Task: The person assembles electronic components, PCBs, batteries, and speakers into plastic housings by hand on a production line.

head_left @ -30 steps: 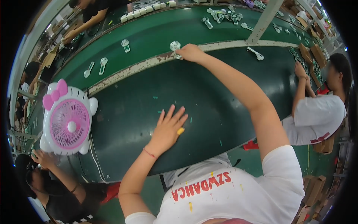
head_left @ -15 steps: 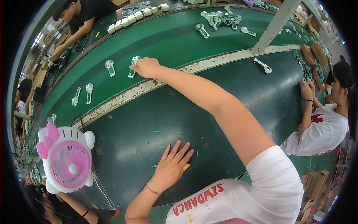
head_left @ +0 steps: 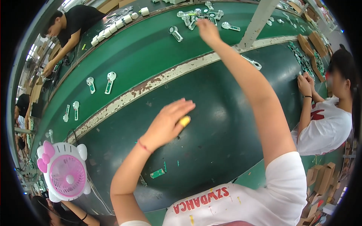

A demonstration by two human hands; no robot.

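Note:
My right arm stretches far across the table, and my right hand [head_left: 209, 33] is at a pile of white handle-shaped plastic parts with green circuit boards [head_left: 186, 19] on the green belt. Its fingertips reach the pile's near edge; blur hides whether they grip a part. My left hand [head_left: 166, 122] hovers over the dark tabletop with its fingers stretched out, holding nothing. A yellow cover [head_left: 184, 121] sits on one of its digits. A white handle part with a green board [head_left: 110, 83] lies on the belt at left, beside a similar white part [head_left: 91, 85].
A pink and white fan [head_left: 68, 175] stands at the left. A chipped metal rail [head_left: 151, 85] divides table and belt, with a post [head_left: 258, 24] rising from it. A small green board [head_left: 157, 173] lies near me. Co-workers sit at the right [head_left: 320, 124] and far left [head_left: 75, 26].
My right hand has let go of a white handle part on the belt and moved right to the pile. My left hand has lifted off the tabletop and moved forward. The whole view has shifted.

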